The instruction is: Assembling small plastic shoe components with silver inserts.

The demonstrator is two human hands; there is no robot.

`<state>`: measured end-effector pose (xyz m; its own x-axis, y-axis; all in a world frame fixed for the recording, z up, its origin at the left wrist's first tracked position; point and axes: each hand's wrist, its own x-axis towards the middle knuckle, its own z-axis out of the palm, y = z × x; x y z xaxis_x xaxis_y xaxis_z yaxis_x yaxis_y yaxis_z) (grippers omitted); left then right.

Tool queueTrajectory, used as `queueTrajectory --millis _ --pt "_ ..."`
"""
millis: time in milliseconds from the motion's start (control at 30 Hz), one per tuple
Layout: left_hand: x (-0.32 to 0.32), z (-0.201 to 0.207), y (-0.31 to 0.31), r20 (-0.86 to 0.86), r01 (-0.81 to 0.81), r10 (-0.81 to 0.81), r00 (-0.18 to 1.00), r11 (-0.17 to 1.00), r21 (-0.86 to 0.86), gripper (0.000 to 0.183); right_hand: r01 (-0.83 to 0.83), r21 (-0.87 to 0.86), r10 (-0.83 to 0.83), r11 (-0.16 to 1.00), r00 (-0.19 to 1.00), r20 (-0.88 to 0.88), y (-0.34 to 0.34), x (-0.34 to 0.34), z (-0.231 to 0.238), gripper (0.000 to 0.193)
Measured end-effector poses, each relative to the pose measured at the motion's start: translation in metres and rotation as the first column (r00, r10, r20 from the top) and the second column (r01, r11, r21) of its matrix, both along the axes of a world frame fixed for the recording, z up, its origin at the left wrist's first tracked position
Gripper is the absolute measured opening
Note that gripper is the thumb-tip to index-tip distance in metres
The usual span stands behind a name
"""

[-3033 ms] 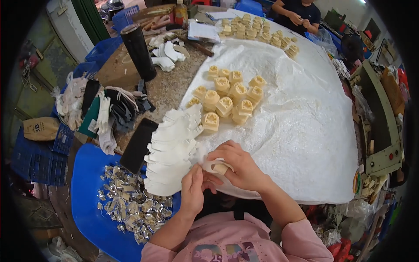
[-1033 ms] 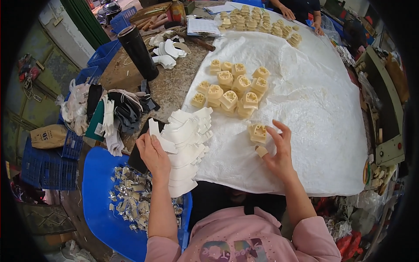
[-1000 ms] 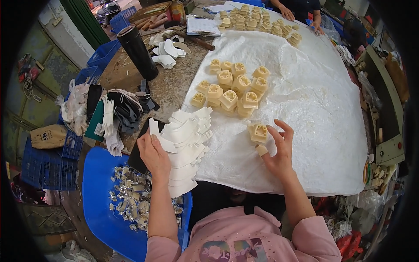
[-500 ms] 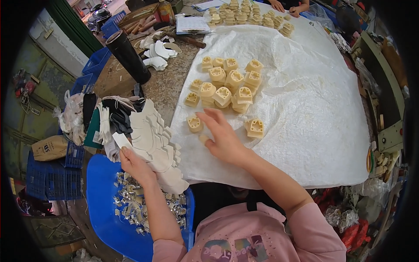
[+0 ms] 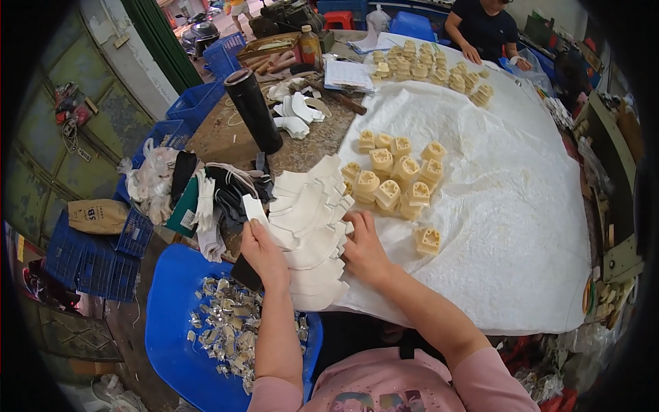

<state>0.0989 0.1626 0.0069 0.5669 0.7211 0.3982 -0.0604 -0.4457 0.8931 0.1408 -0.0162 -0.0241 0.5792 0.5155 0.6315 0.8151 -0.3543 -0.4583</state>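
My left hand [image 5: 266, 257] is closed on the left edge of a stack of overlapping white curved pieces [image 5: 309, 240], its thumb on top beside a straight white strip. The stack tilts above the table's near-left edge. My right hand [image 5: 365, 250] is at the stack's right edge, fingers curled and their tips partly hidden, so what they pinch does not show. Past it, several cream blocks [image 5: 388, 194] with hollow, notched tops stand in a stacked cluster. A separate cream block [image 5: 427, 240] stands to the right of my right hand.
White sheeting [image 5: 494, 261] covers much of the table. A blue tub [image 5: 168, 323] of shiny scraps stands below my left hand. Gloves [image 5: 206, 213], a black cylinder [image 5: 254, 113] and a clipboard [image 5: 349, 74] lie leftward and beyond. A person [image 5: 480, 31] sits at the far side by more blocks.
The view has shifted. My left hand and the white stack have moved up and right. My right hand, spread beside a cream block before, is now curled at the stack's edge; that block is hidden.
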Motion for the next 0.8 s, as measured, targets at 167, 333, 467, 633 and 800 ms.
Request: queueTrajectory --millis 167,333,467,633,800 --pt "0.004 -0.007 0.001 0.007 -0.011 0.012 1.000 0.999 -0.047 0.033 0.066 0.147 -0.025 0.987 0.965 -0.263 -0.014 -0.026 0.006 0.043" --pt "0.007 -0.010 -0.002 -0.086 0.003 0.003 0.996 0.998 0.069 0.030 0.107 0.092 -0.066 0.990 0.929 -0.365 -0.060 -0.051 0.028 0.048" --pt "0.017 -0.008 -0.013 -0.262 0.046 0.003 0.965 0.982 0.182 0.029 0.074 -0.016 -0.075 0.997 0.956 -0.285 -0.089 -0.060 0.034 0.050" --pt "0.015 -0.020 -0.009 -0.192 0.122 -0.109 0.975 0.991 0.059 0.030 0.012 -0.311 -0.064 0.950 0.985 -0.158 -0.116 -0.067 0.026 0.046" --pt "-0.004 -0.021 -0.008 -0.164 0.285 -0.302 0.939 0.951 -0.124 0.033 0.110 -0.314 -0.140 0.943 0.987 -0.075 -0.120 -0.074 0.034 0.045"
